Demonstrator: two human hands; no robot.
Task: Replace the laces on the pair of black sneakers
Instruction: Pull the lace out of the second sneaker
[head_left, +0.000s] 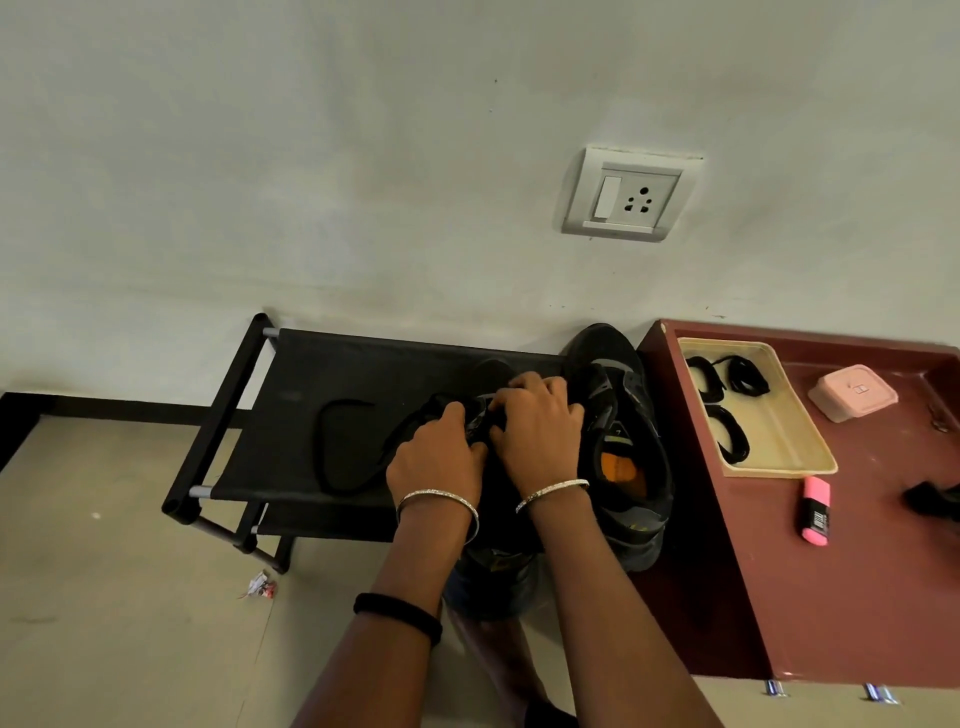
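Sneaker (493, 566) sits on the black rack (291, 374) under your hands. Left hand (434, 460) and right hand (540, 431) have curled fingers gripping its lacing area. Can't tell what they pinch. Loose lace (320, 447) trails left. Second sneaker (623, 395) is just beside it on the right. Beige tray (779, 470) holds three coiled laces (745, 376).

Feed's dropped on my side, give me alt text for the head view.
The left hand and right hand grip a black sneaker at its lacing on a black rack, with a loose lace trailing to the left. A second sneaker sits beside a maroon table, where a beige tray holds coiled laces.
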